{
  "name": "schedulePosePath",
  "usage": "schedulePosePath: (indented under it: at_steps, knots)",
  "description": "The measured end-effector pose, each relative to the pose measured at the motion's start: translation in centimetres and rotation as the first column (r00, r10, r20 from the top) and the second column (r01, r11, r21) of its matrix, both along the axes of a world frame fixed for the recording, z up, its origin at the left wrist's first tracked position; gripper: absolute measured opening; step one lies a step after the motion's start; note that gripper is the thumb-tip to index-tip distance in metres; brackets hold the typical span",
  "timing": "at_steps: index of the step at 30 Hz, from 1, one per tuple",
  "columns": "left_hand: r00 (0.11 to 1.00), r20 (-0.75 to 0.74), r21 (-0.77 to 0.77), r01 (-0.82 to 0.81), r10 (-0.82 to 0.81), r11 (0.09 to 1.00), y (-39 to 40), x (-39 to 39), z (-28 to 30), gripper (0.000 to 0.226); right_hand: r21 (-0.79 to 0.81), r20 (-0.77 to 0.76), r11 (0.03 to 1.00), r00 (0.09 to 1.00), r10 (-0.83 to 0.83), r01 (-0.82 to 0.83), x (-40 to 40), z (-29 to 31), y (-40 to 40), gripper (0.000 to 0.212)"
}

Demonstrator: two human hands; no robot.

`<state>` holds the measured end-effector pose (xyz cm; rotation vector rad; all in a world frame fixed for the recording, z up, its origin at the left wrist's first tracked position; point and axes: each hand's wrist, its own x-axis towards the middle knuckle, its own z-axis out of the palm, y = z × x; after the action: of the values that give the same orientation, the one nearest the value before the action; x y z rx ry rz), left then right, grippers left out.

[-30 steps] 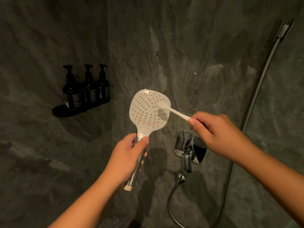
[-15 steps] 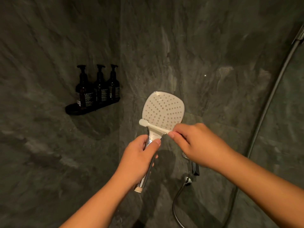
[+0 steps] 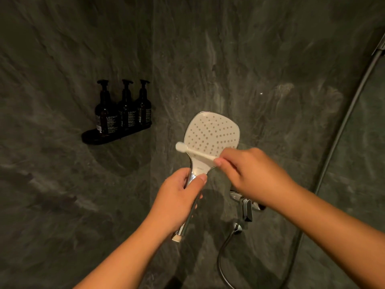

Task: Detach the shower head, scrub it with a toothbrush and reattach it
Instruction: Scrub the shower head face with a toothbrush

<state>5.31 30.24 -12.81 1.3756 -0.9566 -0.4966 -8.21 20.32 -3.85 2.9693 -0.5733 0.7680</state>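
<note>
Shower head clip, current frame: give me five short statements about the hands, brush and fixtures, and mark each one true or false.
1. The left hand grips the handle of the shower head. True.
2. The right hand holds a black toothbrush. False: the toothbrush is white.
3. The brush lies across the lower part of the spray face, its head pointing left. True.
4. Two pump bottles stand on the wall shelf. False: three pump bottles stand on the shelf.
5. The hose is connected to the bottom of the handle. False: the handle's end is bare, and the hose hangs from the wall outlet.
</note>
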Motion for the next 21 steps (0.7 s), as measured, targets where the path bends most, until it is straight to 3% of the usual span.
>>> schedulePosePath:
  at_steps: [4,10,17,21]
  knots:
    - [0.999,-0.041,0.022,-0.003,0.004,1.0,0.0,-0.2,0.0,0.022,-0.003,0.101,1.0,0.994,-0.031,0.031,-0.1,1.6,-0.4,0.032]
    - [0.997,-0.068,0.036,-0.018,0.02,0.999,0.1,0.0,-0.3,0.022,0.03,-0.02,0.999,0.999,-0.028,0.029,-0.5,-1.2,0.6,0.038]
    - [0.999,-0.04,0.046,-0.016,0.018,0.999,0.1,0.1,-0.5,0.025,0.031,0.127,0.999,0.991,-0.043,0.039,-0.9,1.1,-0.6,0.031]
    - [0.999,-0.037,0.04,-0.027,0.029,0.999,0.1,0.2,-0.6,0.026,0.05,0.117,0.998,0.992,-0.046,0.04,-1.4,0.2,-0.3,0.027]
